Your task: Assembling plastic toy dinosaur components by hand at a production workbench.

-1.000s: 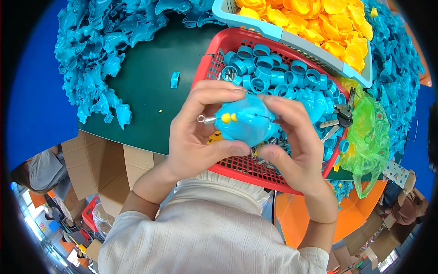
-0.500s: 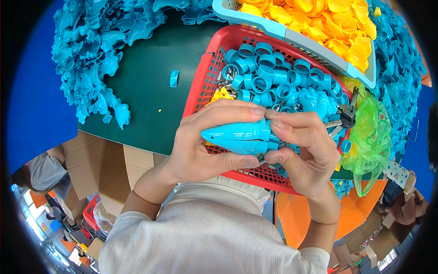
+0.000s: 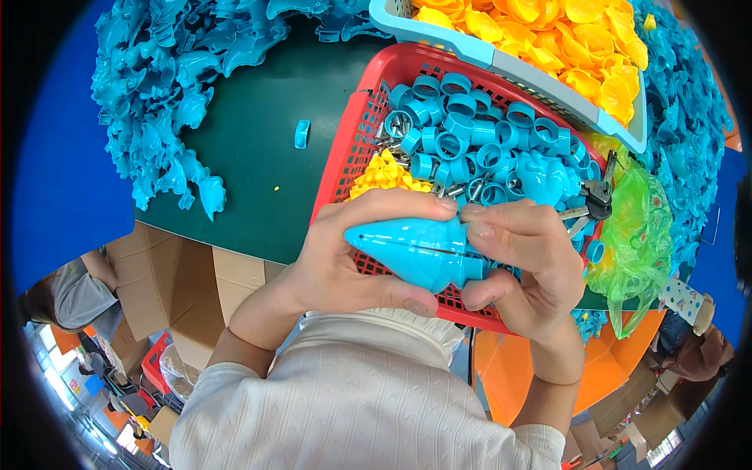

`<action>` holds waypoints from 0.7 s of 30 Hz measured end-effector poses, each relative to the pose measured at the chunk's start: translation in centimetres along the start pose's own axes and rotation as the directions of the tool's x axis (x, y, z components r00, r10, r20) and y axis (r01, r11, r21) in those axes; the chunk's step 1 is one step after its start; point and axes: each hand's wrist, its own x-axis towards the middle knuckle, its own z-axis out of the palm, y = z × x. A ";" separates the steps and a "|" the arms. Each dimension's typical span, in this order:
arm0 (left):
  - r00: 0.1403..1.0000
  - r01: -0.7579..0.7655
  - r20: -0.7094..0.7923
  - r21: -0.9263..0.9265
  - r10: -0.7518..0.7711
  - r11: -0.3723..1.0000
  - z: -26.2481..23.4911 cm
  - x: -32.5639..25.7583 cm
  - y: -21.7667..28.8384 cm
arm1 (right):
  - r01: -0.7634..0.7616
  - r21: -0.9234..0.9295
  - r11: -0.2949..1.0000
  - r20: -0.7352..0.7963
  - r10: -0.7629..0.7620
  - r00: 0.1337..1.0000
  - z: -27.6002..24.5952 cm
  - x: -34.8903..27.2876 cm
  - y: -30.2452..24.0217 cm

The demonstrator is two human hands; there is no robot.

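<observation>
Between my two hands is a glossy blue plastic toy body (image 3: 411, 249), pointed at its left end, with a seam along its length. My left hand (image 3: 345, 243) wraps round the pointed part, fingers above and thumb below. At the wider right end, my right hand (image 3: 529, 262) grips with its fingers on top and thumb underneath. Below them lies a red basket (image 3: 342, 149) with blue plastic rings (image 3: 450, 146), small yellow parts (image 3: 389, 174) and metal pieces. Black-handled pliers (image 3: 598, 200) rest at the basket's right side.
Blue moulded parts (image 3: 168, 102) are heaped at the left of the green table (image 3: 243, 188), near a lone blue piece (image 3: 302, 134). Behind the red basket stands a light-blue basket (image 3: 501, 59) of yellow shells (image 3: 540, 31). A green plastic bag (image 3: 630, 235) lies at right.
The blue toy body has turned in my hands, showing more of its broad side. My fingers have shifted slightly, uncovering more small yellow parts in the basket.
</observation>
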 end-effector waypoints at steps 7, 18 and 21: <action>0.950 -0.306 0.014 0.256 0.313 0.917 0.2 0.6 -0.5 | -0.055 0.107 0.993 0.021 0.053 0.998 0.2 -0.2 0.0; 0.915 -0.378 0.022 0.404 0.404 0.833 0.6 0.5 -0.6 | -0.068 0.060 0.996 0.004 0.068 0.998 0.3 -0.5 -0.2; 0.906 -0.396 0.008 0.367 0.423 0.842 0.6 0.6 -0.7 | -0.015 0.052 0.999 0.031 0.014 0.999 0.1 -0.3 0.0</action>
